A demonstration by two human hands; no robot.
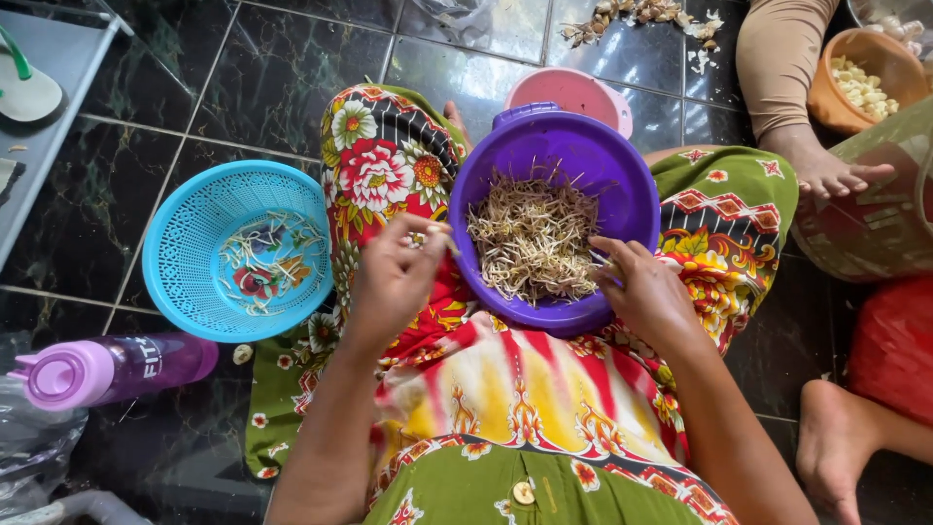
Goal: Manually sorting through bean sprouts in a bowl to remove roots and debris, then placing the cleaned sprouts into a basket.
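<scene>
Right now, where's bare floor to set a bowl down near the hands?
Free: dark tiles beyond the blue basket, toward the grey shelf. Smaller patch between the purple bottle and the lap. Crowded: right side, with another person's feet, an orange bowl and a red bag.

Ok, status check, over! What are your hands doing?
Left hand pinching a sprout. Right hand at purple bowl rim, in bean sprouts. Blue basket alongside. Nothing blocking.

Two hands (394, 277) (646, 292) work at one purple bowl (622, 185). One pink bowl (573, 92) sits behind it, one blue basket (185, 243) to the left, one orange bowl (860, 53) at top right. One purple bottle (112, 369) lies on the floor. Two feet (826, 170) (836, 442) of other people show.
</scene>
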